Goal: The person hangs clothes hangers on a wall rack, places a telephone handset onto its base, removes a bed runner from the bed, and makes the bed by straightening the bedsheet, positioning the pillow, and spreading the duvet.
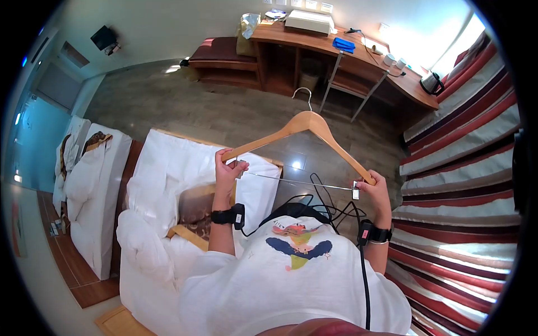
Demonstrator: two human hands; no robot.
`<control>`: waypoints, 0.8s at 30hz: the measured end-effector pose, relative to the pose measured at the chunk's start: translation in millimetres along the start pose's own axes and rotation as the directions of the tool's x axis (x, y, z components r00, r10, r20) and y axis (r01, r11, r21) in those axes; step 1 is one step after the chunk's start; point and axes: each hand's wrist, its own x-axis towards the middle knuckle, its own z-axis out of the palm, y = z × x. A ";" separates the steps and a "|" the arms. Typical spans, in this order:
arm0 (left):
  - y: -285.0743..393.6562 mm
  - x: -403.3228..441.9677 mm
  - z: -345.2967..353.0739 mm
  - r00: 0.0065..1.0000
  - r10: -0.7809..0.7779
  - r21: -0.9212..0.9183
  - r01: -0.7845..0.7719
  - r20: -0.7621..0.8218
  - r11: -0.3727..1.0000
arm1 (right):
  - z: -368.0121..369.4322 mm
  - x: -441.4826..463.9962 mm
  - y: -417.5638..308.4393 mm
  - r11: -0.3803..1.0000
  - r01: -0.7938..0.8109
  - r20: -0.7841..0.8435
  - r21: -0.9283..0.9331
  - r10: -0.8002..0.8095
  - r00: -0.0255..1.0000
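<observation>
A wooden hanger (pixel 305 121) with a metal hook and a thin metal bar with clips is held up in front of my body, hook pointing away from me. My left hand (pixel 228 169) grips its left end, with the fingers round the wood near the left clip. Around the right end my right hand (pixel 374 189) is closed, close to the right metal clip (pixel 356 192). Nothing hangs from the bar. Both my wrists wear black straps with small devices.
A bed with white bedding (pixel 151 168) lies to the left, another bed (pixel 101 190) beyond it. Ahead stands a wooden desk (pixel 269 35) with a kettle (pixel 431 84), cups and a blue cloth (pixel 343 45). Striped curtains (pixel 459 196) hang at right. Black cables lie near my waist.
</observation>
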 end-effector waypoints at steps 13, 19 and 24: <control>-3.2 107.9 15.3 0.924 0.192 0.044 -0.189 -0.331 0.981 | 13.8 238.6 -59.4 0.997 0.082 0.385 -0.007 -0.073 0.920; 3.2 109.4 -3.1 0.740 0.300 0.098 -0.304 -0.602 0.948 | 81.2 338.7 -80.7 0.996 0.084 0.628 0.023 -0.080 0.774; 9.9 128.1 -30.5 0.603 0.309 0.130 -0.322 -0.735 0.938 | 156.2 409.4 -97.9 0.993 0.117 0.758 0.022 -0.092 0.645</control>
